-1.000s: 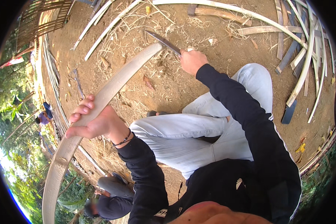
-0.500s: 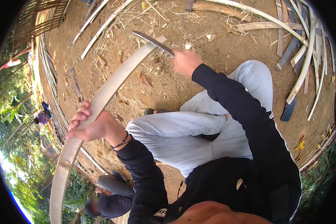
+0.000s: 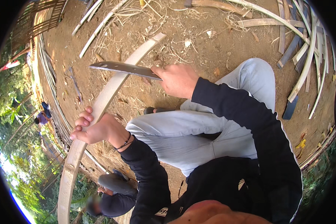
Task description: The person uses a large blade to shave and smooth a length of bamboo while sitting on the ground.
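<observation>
My left hand is wrapped round a long pale bamboo strip that slants from the lower left up to the far middle. A dark machete, its blade pierced by a few small holes, lies across the strip beyond that hand, touching or just over it. My right hand grips the machete's near end, to the right of the strip; the handle is hidden inside the fingers. The strip's far end sticks out past the blade, over the dirt.
Bamboo strips are heaped at the far right, and more strips lie at the far left. Thin shavings litter the dirt ground. My bent legs are close to both hands. Another person sits at the lower left.
The machete has come from near the strip's far end back along it, nearer my left hand, and its blade now lies more crosswise. The strip has shifted slightly right.
</observation>
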`<state>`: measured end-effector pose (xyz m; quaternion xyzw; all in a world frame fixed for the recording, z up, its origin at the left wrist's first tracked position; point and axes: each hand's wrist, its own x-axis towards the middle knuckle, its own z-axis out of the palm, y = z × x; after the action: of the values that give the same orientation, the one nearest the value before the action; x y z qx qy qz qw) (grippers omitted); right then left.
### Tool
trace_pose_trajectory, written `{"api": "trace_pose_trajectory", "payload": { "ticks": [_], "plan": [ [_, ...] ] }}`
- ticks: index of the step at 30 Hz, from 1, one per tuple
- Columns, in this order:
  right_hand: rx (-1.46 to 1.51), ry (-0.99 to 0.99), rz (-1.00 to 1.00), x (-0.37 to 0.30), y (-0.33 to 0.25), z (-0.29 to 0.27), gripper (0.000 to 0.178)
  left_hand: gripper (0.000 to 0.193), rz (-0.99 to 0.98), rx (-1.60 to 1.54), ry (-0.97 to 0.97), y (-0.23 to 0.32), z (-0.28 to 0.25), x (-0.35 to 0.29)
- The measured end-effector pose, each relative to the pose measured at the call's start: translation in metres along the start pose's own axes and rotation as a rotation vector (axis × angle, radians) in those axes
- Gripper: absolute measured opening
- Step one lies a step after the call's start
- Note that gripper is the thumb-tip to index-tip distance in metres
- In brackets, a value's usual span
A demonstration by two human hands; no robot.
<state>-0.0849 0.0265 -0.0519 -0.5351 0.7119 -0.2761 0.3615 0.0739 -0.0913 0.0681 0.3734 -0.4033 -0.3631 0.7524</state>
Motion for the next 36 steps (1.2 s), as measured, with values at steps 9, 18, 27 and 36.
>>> {"api": "trace_pose_trajectory", "payload": {
  "ticks": [9,18,27,36],
  "plan": [
    [-0.024,0.193,-0.032,0.005,0.022,0.01,0.029,0.036,0.078,0.003,-0.046,0.009,0.027,-0.03],
    [0.1,0.088,0.012,0.002,0.02,-0.004,0.034,0.034,0.137,0.046,0.094,0.002,0.05,-0.028],
    [0.167,0.126,-0.138,-0.013,-0.016,0.002,0.048,0.042,0.22,0.197,0.272,-0.018,0.055,0.011],
    [0.099,0.072,-0.132,-0.023,-0.028,-0.013,0.047,0.046,0.319,0.202,0.232,-0.018,0.052,-0.003]
  ]
}}
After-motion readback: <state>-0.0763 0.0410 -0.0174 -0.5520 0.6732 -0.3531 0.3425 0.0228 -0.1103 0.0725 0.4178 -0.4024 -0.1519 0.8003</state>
